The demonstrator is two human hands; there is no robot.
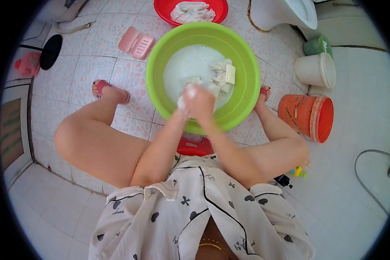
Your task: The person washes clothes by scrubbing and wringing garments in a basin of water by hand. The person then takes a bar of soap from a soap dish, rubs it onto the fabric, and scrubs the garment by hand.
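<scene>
A green basin point(246, 82) stands on the floor between my feet, with cloudy, whitish water point(182, 65) in it. My left hand point(184, 102) and my right hand point(202, 100) are closed and pressed together over its near side. Motion blurs both of them. Between them they grip a wet white cloth point(181, 104), of which only small bits show around the fingers. Just right of my hands, more white cloth point(221, 84) lies bunched in the water. A pale bar of soap point(230, 74) rests on that cloth.
Beyond the basin is a red basin point(158, 5) holding white cloth point(193, 12). An open pink soap box point(136, 43) lies on the tiles at left. An orange bucket point(297, 113) on its side, a white bucket point(310, 70) and a green bucket point(314, 47) are at right.
</scene>
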